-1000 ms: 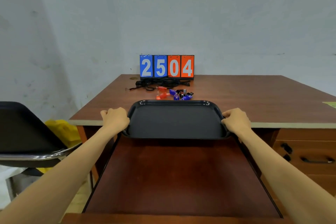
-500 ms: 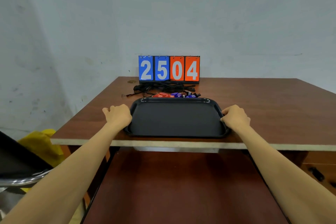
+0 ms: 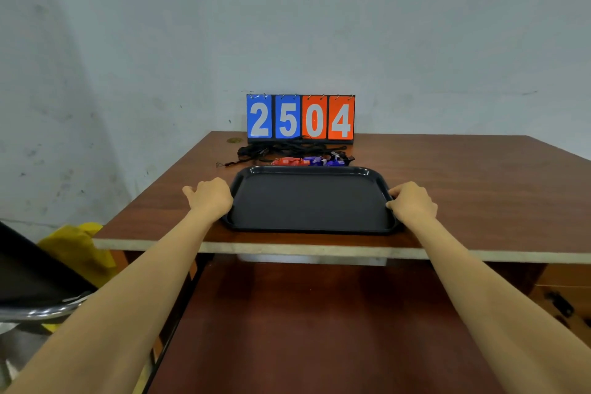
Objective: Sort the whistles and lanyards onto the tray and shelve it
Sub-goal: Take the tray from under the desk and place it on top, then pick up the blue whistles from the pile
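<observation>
Black plastic tray [image 3: 308,201] is now being rested flat on the brown counter [image 3: 463,189], near its front edge, where a second ago it was being carried over the lower pull-out shelf [image 3: 319,329] in front of the counter. Left hand [image 3: 209,197] is being kept curled on the tray's left rim, right hand [image 3: 412,203] on the right rim; each grip is pinching the rim, thumb side uppermost. Tray is being left empty. Whistles [image 3: 308,161], red and blue, are lying just beyond the tray's far rim, with the black lanyards [image 3: 287,149] tangled behind them, in front of the flip scoreboard [image 3: 300,117] reading 2504. Judged meaning: the tray is being staged for loading, so sorting is not yet begun and shelving is well off. Compared with half a second back, the tray is sitting slightly further onto the counter and hiding more of the whistles.
</observation>
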The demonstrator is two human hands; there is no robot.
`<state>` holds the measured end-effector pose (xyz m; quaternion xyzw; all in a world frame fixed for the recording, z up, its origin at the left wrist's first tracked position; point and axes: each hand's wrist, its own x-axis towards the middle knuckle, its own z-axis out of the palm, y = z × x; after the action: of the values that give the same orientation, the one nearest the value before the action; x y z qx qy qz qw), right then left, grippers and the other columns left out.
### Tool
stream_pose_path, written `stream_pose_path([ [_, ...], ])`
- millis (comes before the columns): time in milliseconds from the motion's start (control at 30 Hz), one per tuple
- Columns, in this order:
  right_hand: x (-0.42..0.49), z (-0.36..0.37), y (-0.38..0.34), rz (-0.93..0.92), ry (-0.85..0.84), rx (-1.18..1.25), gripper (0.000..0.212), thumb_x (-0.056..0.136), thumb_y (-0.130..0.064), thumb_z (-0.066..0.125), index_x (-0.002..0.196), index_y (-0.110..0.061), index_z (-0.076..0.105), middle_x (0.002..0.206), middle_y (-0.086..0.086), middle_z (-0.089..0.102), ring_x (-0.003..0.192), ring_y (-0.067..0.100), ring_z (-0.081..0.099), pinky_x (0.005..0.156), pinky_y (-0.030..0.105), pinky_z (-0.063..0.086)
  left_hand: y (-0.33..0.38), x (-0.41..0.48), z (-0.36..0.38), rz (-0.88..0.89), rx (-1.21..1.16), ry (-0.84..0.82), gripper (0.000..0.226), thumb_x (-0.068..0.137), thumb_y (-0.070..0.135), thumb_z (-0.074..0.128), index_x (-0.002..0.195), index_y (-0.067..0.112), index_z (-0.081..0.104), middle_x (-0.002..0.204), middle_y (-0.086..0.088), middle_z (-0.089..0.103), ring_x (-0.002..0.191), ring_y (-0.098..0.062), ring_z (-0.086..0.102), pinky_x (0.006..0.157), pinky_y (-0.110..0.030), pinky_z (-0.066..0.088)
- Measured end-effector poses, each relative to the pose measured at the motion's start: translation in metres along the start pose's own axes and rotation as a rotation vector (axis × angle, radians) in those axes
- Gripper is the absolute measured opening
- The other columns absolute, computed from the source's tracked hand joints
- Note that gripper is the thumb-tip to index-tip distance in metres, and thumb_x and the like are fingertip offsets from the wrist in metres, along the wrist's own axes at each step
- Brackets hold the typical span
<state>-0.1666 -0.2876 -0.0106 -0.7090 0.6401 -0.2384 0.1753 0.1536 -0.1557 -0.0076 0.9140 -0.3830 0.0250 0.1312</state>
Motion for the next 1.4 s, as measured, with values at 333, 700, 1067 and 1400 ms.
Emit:
stream_pose_path([
  [333, -0.033, -0.012, 0.010, -0.037, -0.041, -0.024, 0.031, 0.091, -0.024, 0.057, 0.121, -0.026, 0.062, 0.116, 0.006, 0.066, 0.105, 0.029, 0.059, 0.098, 0.046, 0.042, -0.016, -0.033, -0.003, 0.038, -0.063, 0.039, 0.025, 0.093, 0.019, 0.045, 0.091, 0.012, 0.069, 0.082, -0.008, 0.063, 0.097, -0.030, 0.054, 0.091, -0.042, 0.026],
  [700, -0.032, -0.013, -0.030, -0.302, -0.063, -0.104, 0.034, 0.092, -0.033, 0.055, 0.125, -0.025, 0.056, 0.129, 0.004, 0.056, 0.123, 0.023, 0.047, 0.104, 0.048, 0.033, 0.036, -0.056, -0.020, 0.283, -0.122, 0.089, 0.044, 0.095, 0.038, 0.045, 0.136, 0.021, 0.044, 0.139, -0.009, 0.043, 0.132, -0.029, 0.032, 0.108, -0.047, 0.021],
  [1067, 0.087, 0.028, -0.085, -0.500, -0.133, -0.111, 0.038, 0.091, -0.027, 0.058, 0.128, -0.020, 0.054, 0.125, 0.006, 0.061, 0.109, 0.021, 0.059, 0.093, 0.040, 0.051, 0.120, 0.052, 0.007, 0.524, -0.270, -0.115, 0.039, 0.093, 0.025, 0.055, 0.129, 0.012, 0.054, 0.128, -0.008, 0.056, 0.114, -0.021, 0.055, 0.097, -0.034, 0.045],
  [1400, 0.161, 0.049, -0.103, -0.544, -0.325, -0.251, 0.035, 0.086, -0.030, 0.064, 0.119, -0.018, 0.060, 0.119, 0.004, 0.062, 0.105, 0.018, 0.058, 0.090, 0.031, 0.050, 0.166, 0.126, 0.036, 0.576, -0.183, -0.130, 0.040, 0.088, 0.036, 0.060, 0.124, 0.019, 0.059, 0.123, -0.005, 0.060, 0.117, -0.022, 0.051, 0.097, -0.040, 0.048],
])
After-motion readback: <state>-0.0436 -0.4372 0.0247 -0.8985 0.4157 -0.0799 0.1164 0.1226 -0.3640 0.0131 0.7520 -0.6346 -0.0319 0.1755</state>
